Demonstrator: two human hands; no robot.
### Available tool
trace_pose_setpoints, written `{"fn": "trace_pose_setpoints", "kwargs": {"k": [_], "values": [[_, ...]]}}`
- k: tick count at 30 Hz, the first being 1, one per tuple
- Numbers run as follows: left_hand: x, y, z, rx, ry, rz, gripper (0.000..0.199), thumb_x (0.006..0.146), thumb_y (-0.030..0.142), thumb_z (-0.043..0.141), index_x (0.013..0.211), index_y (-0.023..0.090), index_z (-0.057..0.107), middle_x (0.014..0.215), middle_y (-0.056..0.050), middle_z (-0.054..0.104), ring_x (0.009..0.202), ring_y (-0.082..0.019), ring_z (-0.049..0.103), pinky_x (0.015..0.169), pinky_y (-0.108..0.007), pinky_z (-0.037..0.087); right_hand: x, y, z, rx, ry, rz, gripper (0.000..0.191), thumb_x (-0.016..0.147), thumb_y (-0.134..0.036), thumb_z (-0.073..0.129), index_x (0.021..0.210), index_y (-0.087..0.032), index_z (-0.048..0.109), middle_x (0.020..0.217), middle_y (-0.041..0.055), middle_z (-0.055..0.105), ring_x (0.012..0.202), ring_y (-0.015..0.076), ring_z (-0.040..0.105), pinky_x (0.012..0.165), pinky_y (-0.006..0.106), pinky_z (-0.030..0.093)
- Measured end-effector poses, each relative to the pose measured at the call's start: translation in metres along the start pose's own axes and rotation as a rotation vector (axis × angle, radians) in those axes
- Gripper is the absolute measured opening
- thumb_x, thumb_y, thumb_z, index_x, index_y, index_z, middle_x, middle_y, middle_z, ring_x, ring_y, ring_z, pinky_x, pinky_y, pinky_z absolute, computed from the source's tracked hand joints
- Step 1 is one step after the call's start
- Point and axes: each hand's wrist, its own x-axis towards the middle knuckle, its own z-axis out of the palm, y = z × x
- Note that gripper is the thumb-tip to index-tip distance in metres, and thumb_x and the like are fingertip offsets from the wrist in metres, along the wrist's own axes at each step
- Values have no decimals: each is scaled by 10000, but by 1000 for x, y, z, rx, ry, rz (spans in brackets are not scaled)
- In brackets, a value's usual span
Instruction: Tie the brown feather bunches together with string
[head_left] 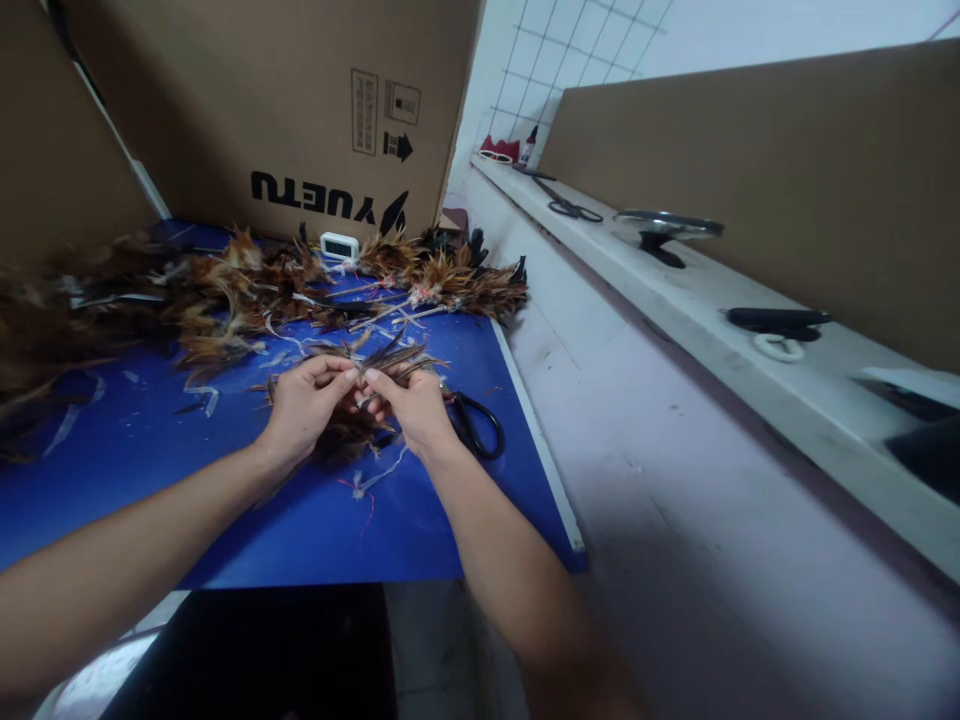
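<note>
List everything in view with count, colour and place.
table: one, blue, centre
cardboard panels: three, brown, left, back, right
feather bundles: several, brown and black, back and left
strips: several, whitish, on table
small display: one, white-framed, back
looped tool: one, black, table's right
ledge: one, whitish, right
scissors: one pair, dark, ledge
stand: one, dark, ledge
ring: one, white, ledge
thin tool: one, black, beside ring
glasses: one pair, white, ledge's far end
bottle: one, whitish, beside glasses
held feathers: uncounted, brown, front
left hand: one, bare, front
right hand: one, bare, front
</note>
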Motion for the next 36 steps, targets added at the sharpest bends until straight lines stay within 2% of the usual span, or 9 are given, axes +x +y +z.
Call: {"fn": "trace_pose_setpoints", "kwargs": {"k": [16, 24, 28, 36], "values": [[-4, -1, 2, -16, -30, 0, 218, 711, 325, 739, 833, 163, 658, 687, 1, 681, 535, -111, 600, 533, -232, 515, 1, 1, 4, 69, 120, -13, 195, 696, -268, 690, 560, -146, 619, 504, -15, 609, 380, 53, 488, 361, 169, 361], [-3, -3, 2, 4, 10, 14, 222, 698, 319, 753, 824, 158, 668, 651, 3, 680, 541, -117, 612, 546, -227, 513, -1, 1, 8, 69, 116, 37, 203, 702, -291, 682, 573, -147, 623, 491, -22, 596, 367, 53, 474, 344, 169, 333], [-1, -3, 0, 93, 34, 43, 210, 722, 334, 732, 842, 169, 681, 675, -5, 700, 568, -134, 639, 570, -240, 530, -2, 1, 8, 85, 109, 56, 206, 697, -292, 688, 562, -150, 623, 504, -12, 609, 373, 53, 467, 344, 169, 329], [-1, 0, -5, 344, 44, 216, 187, 777, 347, 669, 857, 181, 703, 717, -15, 721, 624, -153, 666, 623, -252, 545, -2, 0, 7, 84, 87, 100, 199, 667, -312, 726, 594, -146, 644, 516, -8, 610, 390, 56, 462, 361, 178, 341]]}}
